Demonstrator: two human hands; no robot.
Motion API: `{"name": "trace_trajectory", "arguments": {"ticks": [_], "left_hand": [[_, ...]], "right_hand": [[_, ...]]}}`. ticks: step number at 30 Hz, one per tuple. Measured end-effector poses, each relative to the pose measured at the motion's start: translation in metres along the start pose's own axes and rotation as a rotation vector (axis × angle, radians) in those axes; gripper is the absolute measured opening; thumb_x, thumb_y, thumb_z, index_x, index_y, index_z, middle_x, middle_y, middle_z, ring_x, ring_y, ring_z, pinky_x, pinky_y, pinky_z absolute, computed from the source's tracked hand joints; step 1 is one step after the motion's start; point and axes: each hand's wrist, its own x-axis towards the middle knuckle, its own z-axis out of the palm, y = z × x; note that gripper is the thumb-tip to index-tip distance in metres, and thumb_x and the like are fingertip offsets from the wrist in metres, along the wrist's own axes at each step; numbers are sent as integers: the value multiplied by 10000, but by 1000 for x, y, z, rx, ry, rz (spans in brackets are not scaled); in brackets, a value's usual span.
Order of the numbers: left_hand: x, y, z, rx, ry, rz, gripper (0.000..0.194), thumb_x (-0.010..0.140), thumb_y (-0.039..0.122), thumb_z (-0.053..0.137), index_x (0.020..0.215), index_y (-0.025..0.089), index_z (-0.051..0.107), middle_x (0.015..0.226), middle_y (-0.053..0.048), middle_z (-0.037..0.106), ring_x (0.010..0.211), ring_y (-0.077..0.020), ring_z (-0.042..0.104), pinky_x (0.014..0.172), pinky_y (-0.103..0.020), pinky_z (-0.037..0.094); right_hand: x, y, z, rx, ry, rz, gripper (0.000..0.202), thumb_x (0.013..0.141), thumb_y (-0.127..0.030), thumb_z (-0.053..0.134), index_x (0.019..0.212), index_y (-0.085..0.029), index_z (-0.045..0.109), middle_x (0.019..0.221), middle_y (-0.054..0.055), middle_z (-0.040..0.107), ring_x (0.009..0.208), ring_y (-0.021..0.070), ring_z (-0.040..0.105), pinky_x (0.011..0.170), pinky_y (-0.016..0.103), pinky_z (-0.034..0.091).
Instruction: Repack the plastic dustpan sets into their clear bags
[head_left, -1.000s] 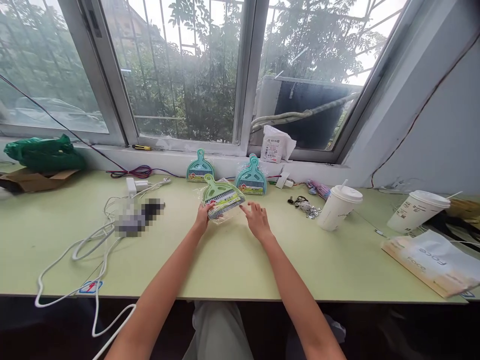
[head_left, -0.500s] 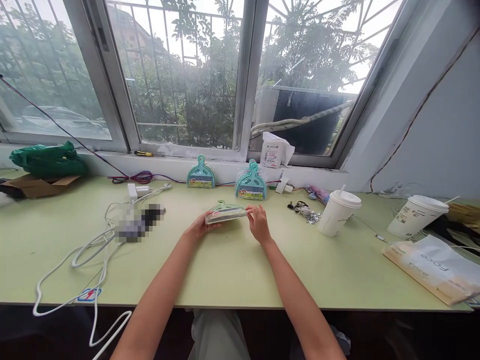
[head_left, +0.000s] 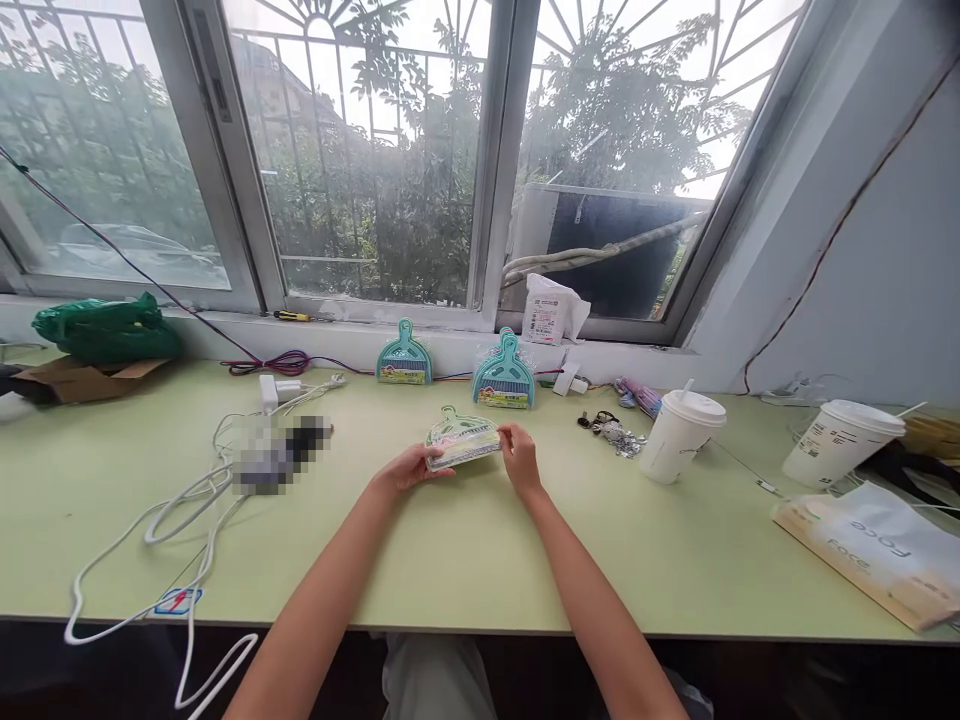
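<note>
Between my hands is a small packaged dustpan-and-brush set (head_left: 463, 442), held a little above the table and tilted, its handle pointing toward the window. My left hand (head_left: 409, 468) grips its left end, thumb on top and fingers underneath. At the right end, my right hand (head_left: 519, 456) pinches the edge with bent fingers. Behind it, one teal dustpan set (head_left: 405, 354) leans against the wall below the sill. To its right leans a stack of similar dustpan sets (head_left: 504, 374) in clear wrapping.
White cables (head_left: 154, 530) and a charger (head_left: 268, 390) lie at left, near a green bag (head_left: 101, 328) on a cardboard box (head_left: 86, 380). At right are keys (head_left: 616, 434), two lidded cups, one nearer (head_left: 681, 440), one farther (head_left: 836, 445), and a tissue pack (head_left: 870, 560).
The held dustpan set has turned so more of its printed face shows, and its right end is raised higher than its left. Both hands still hold it. The camera view has tilted up slightly.
</note>
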Motion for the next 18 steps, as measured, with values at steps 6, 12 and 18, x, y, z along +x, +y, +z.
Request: {"name": "trace_trajectory", "arguments": {"ticks": [6,12,18], "left_hand": [[-6,-8,17,121,-70,75,639,699,220,738,1270,143,463,1178,-152,615,942,-243,656,814,-407,583],[-11,-3,18,242,-33,20,653,726,463,698,1279,192,476,1190,-156,619,889,-260,672,722,-404,586],[-5,-5,31,319,87,311,982,673,483,743,1466,266,206,1289,-133,566,1057,-272,615,770,-367,559]], "right_hand": [[4,15,-2,83,140,74,199,890,-354,457,921,-200,579,1071,119,578,1038,229,548,892,394,453],[-1,41,12,213,-8,418,414,726,-325,627,1116,-197,578,944,98,694,903,248,659,777,402,533],[2,33,11,326,100,387,456,773,-406,579,1166,-178,615,1060,129,687,1044,270,628,800,397,542]]}}
